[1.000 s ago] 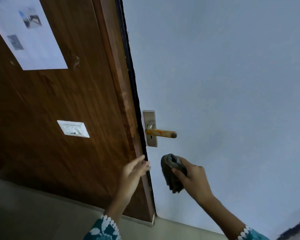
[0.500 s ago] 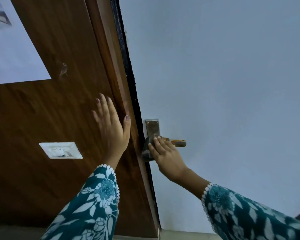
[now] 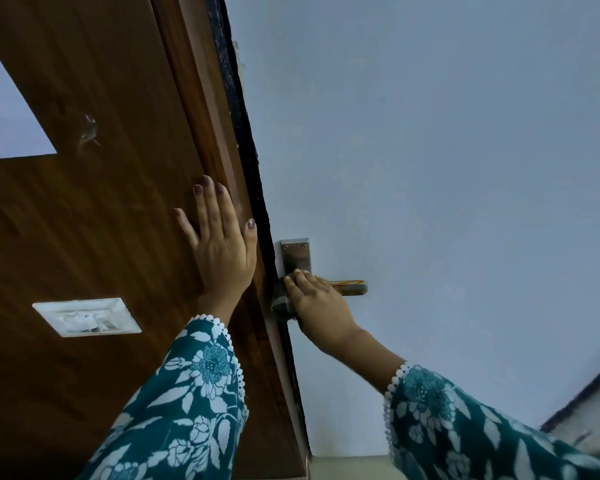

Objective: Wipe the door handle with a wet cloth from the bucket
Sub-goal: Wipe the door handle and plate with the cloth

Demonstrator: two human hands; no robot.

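Observation:
A metal door handle (image 3: 351,287) with an orange-brown lever sticks out to the right from a steel backplate (image 3: 296,255) on the pale door. My right hand (image 3: 317,308) presses a dark grey cloth (image 3: 280,301) over the handle's inner end, next to the backplate; only the lever's tip shows. My left hand (image 3: 219,242) lies flat, fingers together, on the brown wooden frame (image 3: 194,109) left of the door edge. No bucket is in view.
A white switch plate (image 3: 85,317) is set in the wood panel at lower left. A white paper sheet (image 3: 4,123) hangs at upper left. A black seal strip (image 3: 236,109) runs between frame and door. Floor shows at the bottom.
My right hand rose with the cloth from below the handle onto it. My left hand moved up from the door edge and flattened on the wooden frame. The camera came closer.

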